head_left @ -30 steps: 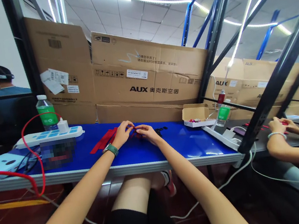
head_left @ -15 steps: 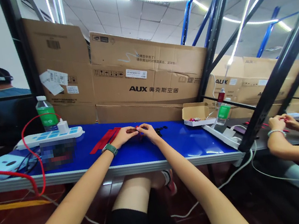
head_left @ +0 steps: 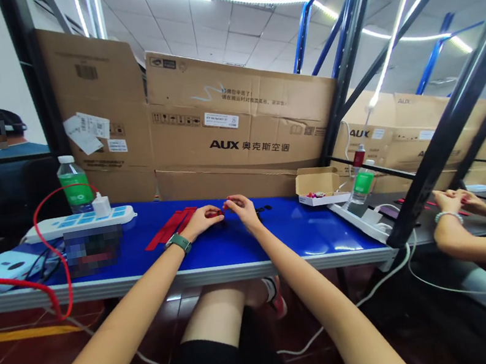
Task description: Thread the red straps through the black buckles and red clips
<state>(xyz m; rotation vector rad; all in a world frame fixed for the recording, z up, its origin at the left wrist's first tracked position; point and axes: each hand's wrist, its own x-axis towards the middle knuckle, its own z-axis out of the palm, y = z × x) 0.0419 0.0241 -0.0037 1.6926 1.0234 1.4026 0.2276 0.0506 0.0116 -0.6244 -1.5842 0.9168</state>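
Observation:
My left hand (head_left: 202,221), with a green-banded watch at its wrist, is closed in a pinch over the blue table. A small dark red piece (head_left: 216,214), perhaps folded ribbon, shows at its fingertips. Just to the right, my right hand (head_left: 242,210) is also pinched, and what lies between its fingertips is too small to make out. A narrow gap parts the two hands. Flat red ribbon strips (head_left: 168,229) lie left of my left hand. Small black pieces (head_left: 265,208) lie just beyond my right hand, partly hidden by it.
A power strip (head_left: 55,228), a water bottle (head_left: 75,188) and a light-blue case (head_left: 8,269) with cables are at the left. An open small carton (head_left: 318,185) stands at the back right, near a rack post. Cardboard (head_left: 236,115) walls the back. A co-worker's hands (head_left: 455,200) are at the right.
My hands have drawn slightly apart, opening a gap between their fingertips. The dark red piece at my left fingertips shows more plainly. The ribbon strips have stayed in place.

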